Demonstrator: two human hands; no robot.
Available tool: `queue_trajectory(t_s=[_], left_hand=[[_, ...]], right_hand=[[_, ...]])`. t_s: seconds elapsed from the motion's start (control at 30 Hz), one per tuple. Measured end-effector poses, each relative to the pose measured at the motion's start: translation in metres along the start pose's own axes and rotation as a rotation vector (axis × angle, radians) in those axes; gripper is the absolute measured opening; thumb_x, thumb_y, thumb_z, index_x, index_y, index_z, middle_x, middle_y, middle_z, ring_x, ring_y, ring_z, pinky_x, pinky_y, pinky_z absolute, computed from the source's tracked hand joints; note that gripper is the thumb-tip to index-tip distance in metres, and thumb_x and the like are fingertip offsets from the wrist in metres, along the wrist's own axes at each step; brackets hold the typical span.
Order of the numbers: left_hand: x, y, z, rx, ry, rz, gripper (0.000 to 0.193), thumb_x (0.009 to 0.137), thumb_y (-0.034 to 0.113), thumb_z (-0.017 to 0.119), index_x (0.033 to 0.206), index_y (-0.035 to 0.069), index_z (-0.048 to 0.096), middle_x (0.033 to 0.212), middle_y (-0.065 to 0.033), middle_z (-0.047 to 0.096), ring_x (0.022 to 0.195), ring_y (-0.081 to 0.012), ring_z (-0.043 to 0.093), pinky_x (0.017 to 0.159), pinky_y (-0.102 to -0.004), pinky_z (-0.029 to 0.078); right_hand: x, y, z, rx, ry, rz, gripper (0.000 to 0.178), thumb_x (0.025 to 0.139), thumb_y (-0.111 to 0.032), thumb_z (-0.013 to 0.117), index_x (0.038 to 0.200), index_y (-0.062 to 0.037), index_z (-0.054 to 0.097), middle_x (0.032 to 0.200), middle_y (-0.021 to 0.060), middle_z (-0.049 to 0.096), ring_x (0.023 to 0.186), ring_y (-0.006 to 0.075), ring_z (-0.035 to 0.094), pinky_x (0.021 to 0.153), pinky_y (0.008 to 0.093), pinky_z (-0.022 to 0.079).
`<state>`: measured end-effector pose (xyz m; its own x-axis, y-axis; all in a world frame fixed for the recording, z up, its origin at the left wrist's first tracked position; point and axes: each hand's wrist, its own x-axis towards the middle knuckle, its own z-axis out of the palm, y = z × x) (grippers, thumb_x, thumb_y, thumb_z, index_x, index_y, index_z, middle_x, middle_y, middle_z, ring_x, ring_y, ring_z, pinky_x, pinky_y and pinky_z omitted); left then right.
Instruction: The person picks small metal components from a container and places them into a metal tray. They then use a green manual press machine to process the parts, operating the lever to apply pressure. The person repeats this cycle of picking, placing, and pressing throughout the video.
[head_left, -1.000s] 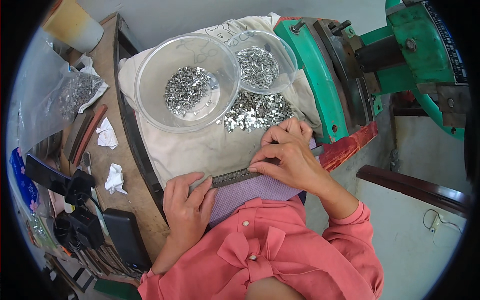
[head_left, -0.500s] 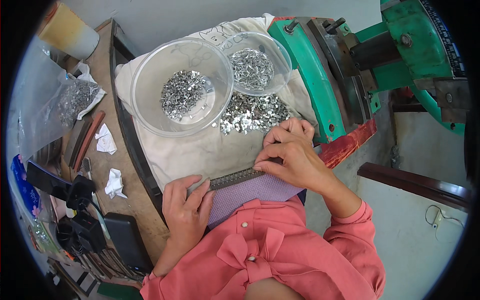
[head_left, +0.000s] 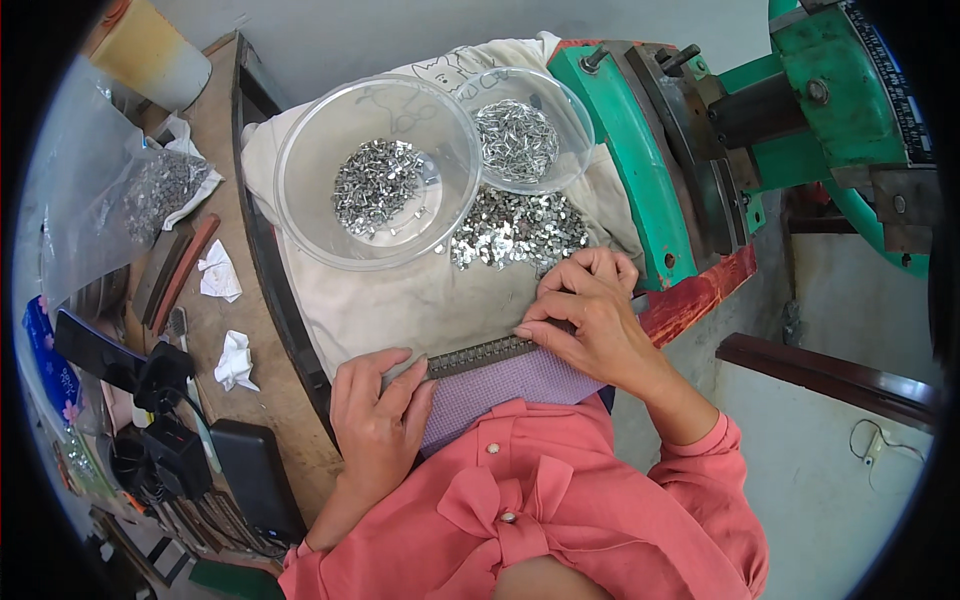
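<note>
A dark, narrow slotted metal bar (head_left: pixel 480 356) with small bright parts along its row lies slantwise across a purple textured cloth (head_left: pixel 500 392) at the near edge of the work surface. My left hand (head_left: pixel 378 415) grips its left end between thumb and fingers. At the bar's right end, the thumb and forefinger of my right hand (head_left: pixel 588 312) are pressed together; whatever they pinch is hidden. Beyond the right hand is a heap of small shiny metal pieces (head_left: pixel 518 232). A large clear tub (head_left: pixel 300 205) and a smaller clear bowl (head_left: pixel 578 165) hold small metal parts.
A beige cloth (head_left: pixel 370 320) covers the work surface. To the right stands a green press (head_left: pixel 640 195). On the left side table (head_left: pixel 290 420) are crumpled tissues (head_left: pixel 235 360), reddish bars (head_left: pixel 185 275), a plastic bag of metal pieces (head_left: pixel 160 190) and a black phone-like device (head_left: pixel 255 475).
The whole view has shifted slightly. Both hands keep nearly the same places on the bar, the right one still pinching near its right end.
</note>
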<state>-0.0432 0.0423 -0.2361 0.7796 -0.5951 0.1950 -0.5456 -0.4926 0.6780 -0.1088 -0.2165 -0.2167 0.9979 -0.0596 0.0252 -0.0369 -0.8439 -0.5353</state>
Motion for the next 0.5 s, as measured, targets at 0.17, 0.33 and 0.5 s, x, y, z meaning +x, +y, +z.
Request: queue_trajectory(t_s=[0.17, 0.33, 0.5], left_hand=[[0.001, -0.002, -0.001, -0.006, 0.005, 0.022, 0.031, 0.069, -0.001, 0.082, 0.099, 0.003, 0.074, 0.105, -0.0127, 0.067, 0.093, -0.0313, 0.061, 0.075, -0.0389, 0.050], [0.001, -0.001, -0.002, -0.008, -0.001, -0.004, 0.031, 0.069, 0.001, 0.082, 0.099, 0.003, 0.075, 0.105, -0.0121, 0.068, 0.093, -0.0305, 0.062, 0.075, -0.0389, 0.051], [0.000, -0.001, -0.003, -0.012, -0.005, -0.009, 0.031, 0.069, 0.002, 0.082, 0.099, 0.003, 0.075, 0.105, -0.0115, 0.068, 0.093, -0.0303, 0.062, 0.075, -0.0388, 0.051]], right_hand=[[0.003, -0.001, -0.005, 0.049, -0.020, 0.009, 0.014, 0.076, -0.027, 0.083, 0.082, -0.0152, 0.078, 0.091, -0.0041, 0.063, 0.102, 0.0212, 0.051, 0.097, 0.0438, 0.026], [0.020, -0.019, 0.002, 0.154, -0.053, -0.032, 0.013, 0.075, -0.025, 0.083, 0.083, -0.0160, 0.078, 0.092, -0.0044, 0.063, 0.103, 0.0211, 0.051, 0.097, 0.0427, 0.026], [0.033, -0.032, 0.019, 0.182, -0.081, -0.114, 0.014, 0.074, -0.026, 0.084, 0.083, -0.0164, 0.078, 0.097, -0.0039, 0.062, 0.107, 0.0224, 0.049, 0.098, 0.0444, 0.026]])
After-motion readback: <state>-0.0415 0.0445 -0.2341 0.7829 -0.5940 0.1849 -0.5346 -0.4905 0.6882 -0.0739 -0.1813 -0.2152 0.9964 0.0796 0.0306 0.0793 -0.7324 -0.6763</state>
